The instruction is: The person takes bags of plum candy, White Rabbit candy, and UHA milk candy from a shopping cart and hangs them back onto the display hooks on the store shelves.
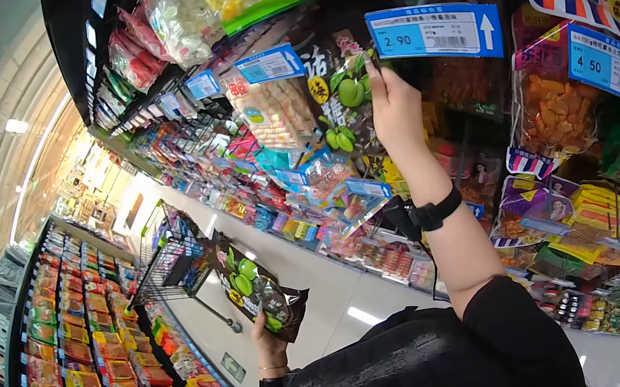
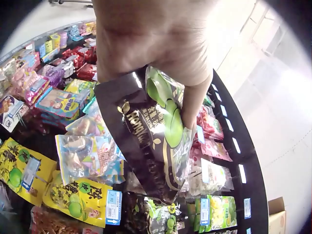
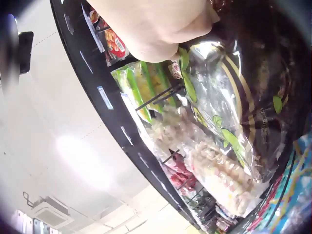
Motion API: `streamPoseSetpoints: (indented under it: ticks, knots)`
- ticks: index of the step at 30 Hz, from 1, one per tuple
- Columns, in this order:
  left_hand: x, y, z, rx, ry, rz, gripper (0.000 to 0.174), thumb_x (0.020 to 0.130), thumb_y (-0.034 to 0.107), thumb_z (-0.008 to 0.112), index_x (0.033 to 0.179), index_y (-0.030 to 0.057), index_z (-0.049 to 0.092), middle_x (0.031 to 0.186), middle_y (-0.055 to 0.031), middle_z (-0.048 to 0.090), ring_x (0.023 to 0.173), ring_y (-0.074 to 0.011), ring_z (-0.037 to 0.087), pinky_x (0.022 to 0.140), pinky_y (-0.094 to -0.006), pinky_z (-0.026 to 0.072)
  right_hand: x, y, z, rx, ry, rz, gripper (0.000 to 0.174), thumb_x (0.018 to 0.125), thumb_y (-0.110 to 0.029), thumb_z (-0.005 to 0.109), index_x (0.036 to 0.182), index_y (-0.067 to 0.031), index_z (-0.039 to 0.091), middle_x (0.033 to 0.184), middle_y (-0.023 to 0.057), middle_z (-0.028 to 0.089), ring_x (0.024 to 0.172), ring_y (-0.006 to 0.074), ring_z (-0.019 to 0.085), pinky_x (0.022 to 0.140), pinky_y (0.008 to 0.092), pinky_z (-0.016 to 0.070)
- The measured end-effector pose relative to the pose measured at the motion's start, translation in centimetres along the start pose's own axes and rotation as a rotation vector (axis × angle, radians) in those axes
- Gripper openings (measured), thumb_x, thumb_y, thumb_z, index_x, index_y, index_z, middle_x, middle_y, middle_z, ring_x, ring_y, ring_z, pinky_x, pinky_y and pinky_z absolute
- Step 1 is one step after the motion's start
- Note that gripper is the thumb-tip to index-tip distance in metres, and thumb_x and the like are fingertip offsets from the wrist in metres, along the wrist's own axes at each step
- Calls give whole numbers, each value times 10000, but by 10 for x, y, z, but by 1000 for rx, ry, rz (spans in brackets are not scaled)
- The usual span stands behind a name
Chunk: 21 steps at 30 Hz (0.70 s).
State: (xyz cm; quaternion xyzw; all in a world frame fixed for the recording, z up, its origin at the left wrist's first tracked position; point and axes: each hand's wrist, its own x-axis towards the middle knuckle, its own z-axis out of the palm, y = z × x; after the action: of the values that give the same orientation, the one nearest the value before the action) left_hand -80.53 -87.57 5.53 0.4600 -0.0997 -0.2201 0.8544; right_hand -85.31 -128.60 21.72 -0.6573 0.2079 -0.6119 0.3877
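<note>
From where I stand, the right hand [image 1: 397, 113] has a narrow hold, pinching the rack-side bag [image 1: 350, 92] by its edge near the upper corner, thumb on the front. The bag, dark with green fruit printed on it, spreads out to the person's left of those fingers and downward, its long side running roughly up and down. So the grip sits off to one side, and I'd judge that the way this bag swings or slides turns on that: most of it lies left of the pinch and below it. Whether a hook bears any of its weight, I can't tell.

Just beyond its left side is a bag of pale snack sticks [image 1: 271, 110], and a blue price tag [image 1: 435, 33] sits up to the right, beyond the fingertips.

Lower down and well over to the left, the left hand [image 1: 270, 344] is taken up too, fingers curled on the near side of a similar dark bag [image 1: 246, 278], which slants away up and to the left, towards a shopping cart [image 1: 173, 257]. For the bag at the rack, the right hand is plainly the nearer one, already touching it
</note>
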Motion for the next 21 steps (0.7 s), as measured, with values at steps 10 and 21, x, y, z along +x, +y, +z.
streamPoseSetpoints:
  ticks: [10,21]
  knots:
    - [17,35,-17,322,118,106,420,752,13,667,1138,-25,508,1003,-89,613,874,-171,611,742,-308,515,-97,-29,7,334,22,-186,377,842,-54,589,1184,10,444,1107,127,492,1012,216,512,898,335,426]
    - [0,87,12,433,-625,124,711,856,220,576,1434,65,192,1438,-130,320,1181,-278,492,935,-341,411,-268,-5,114,869,-1177,1096,544,933,-442,408,1276,-20,425,1104,99,555,1003,191,542,890,309,431]
